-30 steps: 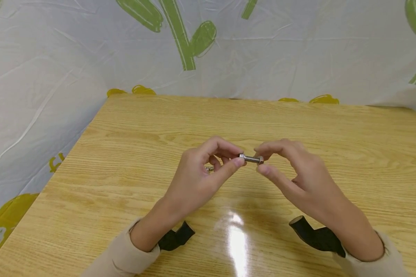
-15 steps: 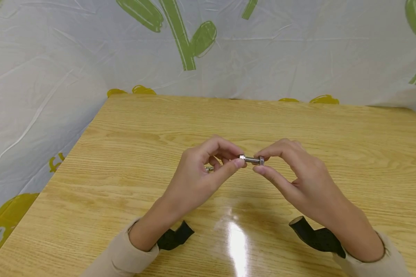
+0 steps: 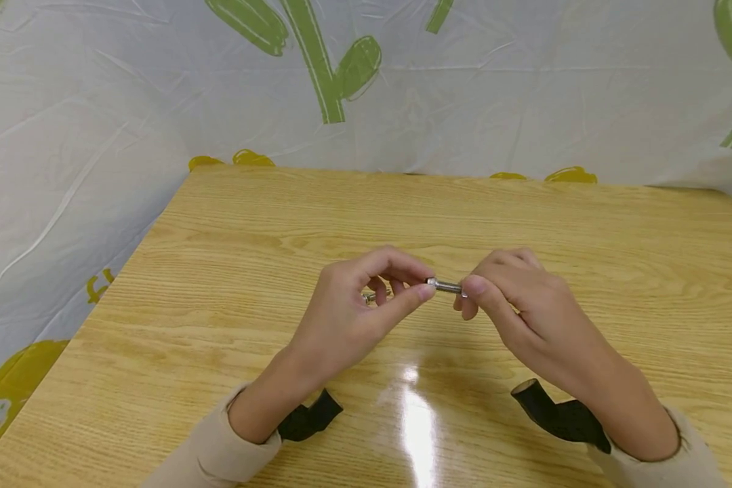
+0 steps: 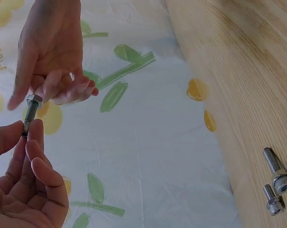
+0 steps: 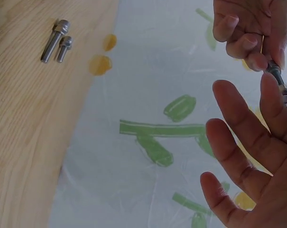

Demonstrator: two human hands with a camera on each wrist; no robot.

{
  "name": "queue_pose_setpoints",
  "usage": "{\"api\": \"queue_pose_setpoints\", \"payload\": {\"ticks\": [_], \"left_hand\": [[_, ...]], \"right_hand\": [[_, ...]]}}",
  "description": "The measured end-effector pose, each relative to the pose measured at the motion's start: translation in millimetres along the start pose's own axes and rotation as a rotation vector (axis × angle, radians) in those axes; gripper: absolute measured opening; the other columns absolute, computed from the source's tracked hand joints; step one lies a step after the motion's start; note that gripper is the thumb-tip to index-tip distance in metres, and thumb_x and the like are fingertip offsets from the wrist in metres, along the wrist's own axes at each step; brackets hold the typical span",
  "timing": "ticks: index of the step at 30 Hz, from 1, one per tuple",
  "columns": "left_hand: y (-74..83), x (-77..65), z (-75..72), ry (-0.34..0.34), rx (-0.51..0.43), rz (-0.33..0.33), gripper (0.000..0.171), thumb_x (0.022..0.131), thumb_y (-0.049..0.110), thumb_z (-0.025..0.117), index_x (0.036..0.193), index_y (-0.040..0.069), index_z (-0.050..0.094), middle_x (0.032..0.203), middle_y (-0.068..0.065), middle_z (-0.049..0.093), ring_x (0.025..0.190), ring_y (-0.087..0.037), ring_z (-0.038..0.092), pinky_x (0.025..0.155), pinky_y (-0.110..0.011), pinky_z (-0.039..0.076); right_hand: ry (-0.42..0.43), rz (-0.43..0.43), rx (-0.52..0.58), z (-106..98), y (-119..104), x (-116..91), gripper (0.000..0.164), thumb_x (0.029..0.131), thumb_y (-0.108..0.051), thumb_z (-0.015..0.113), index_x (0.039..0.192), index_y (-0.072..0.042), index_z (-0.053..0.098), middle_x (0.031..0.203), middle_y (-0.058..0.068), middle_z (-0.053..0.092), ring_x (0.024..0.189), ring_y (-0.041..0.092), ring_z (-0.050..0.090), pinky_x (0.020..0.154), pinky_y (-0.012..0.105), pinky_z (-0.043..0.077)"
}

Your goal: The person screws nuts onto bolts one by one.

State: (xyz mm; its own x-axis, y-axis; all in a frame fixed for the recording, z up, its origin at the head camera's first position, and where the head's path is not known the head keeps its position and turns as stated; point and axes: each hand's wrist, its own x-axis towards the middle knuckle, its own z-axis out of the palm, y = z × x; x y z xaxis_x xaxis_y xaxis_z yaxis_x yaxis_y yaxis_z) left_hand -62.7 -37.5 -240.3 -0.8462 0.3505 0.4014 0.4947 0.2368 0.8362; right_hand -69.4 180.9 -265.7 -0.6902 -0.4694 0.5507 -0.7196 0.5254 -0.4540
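Note:
A silver bolt (image 3: 448,287) is held level above the table, its head pinched between the thumb and index finger of my left hand (image 3: 349,301). The hex nut (image 4: 34,100) sits on the bolt's far threaded end. My right hand (image 3: 527,308) holds that end, its thumb over the nut and its fingers curled behind, so the nut is mostly hidden in the head view. In the right wrist view, the index fingertip overlaps the bolt while the other fingers spread loosely.
A larger bolt (image 4: 276,172) and a smaller bolt (image 4: 272,200) lie side by side on the wooden table (image 3: 250,217); part of them shows behind my left fingers in the head view. A flower-patterned sheet (image 3: 463,102) hangs behind the table.
My right thumb and fingers have opened around the nut, reached along it, then rolled over it, now covering it. My left hand keeps its pinch, the bolt tilting slightly down to the right.

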Motion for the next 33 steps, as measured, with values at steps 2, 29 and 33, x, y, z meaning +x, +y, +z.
{"api": "queue_pose_setpoints", "payload": {"ticks": [2, 29, 33], "left_hand": [[0.1, -0.2, -0.4, 0.004, 0.001, 0.000, 0.008, 0.086, 0.013, 0.066, 0.093, 0.010, 0.068, 0.081, 0.002, 0.068, 0.070, -0.004, 0.055, 0.063, -0.021, 0.047], [3.1, -0.5, -0.7, 0.020, -0.031, 0.007, 0.007, 0.085, 0.011, 0.067, 0.092, 0.009, 0.069, 0.080, 0.001, 0.068, 0.070, -0.006, 0.055, 0.063, -0.022, 0.048], [2.5, -0.9, 1.5, 0.021, -0.032, 0.016, 0.007, 0.085, 0.011, 0.068, 0.091, 0.009, 0.069, 0.080, 0.002, 0.069, 0.070, -0.005, 0.054, 0.062, -0.021, 0.047]], "right_hand": [[-0.016, 0.038, -0.016, 3.0, 17.2, -8.1, 0.016, 0.093, -0.014, 0.058, 0.090, -0.029, 0.062, 0.088, -0.015, 0.060, 0.096, 0.010, 0.048, 0.077, 0.026, 0.037], [0.026, -0.062, -0.027, 1.9, 10.8, -7.2, 0.021, 0.085, -0.011, 0.067, 0.101, -0.024, 0.062, 0.094, -0.014, 0.060, 0.097, 0.012, 0.048, 0.079, 0.021, 0.038], [0.025, -0.065, -0.019, 3.4, 13.7, -7.5, 0.016, 0.090, -0.011, 0.059, 0.091, -0.027, 0.061, 0.089, -0.016, 0.057, 0.097, 0.013, 0.047, 0.079, 0.024, 0.036]]}}
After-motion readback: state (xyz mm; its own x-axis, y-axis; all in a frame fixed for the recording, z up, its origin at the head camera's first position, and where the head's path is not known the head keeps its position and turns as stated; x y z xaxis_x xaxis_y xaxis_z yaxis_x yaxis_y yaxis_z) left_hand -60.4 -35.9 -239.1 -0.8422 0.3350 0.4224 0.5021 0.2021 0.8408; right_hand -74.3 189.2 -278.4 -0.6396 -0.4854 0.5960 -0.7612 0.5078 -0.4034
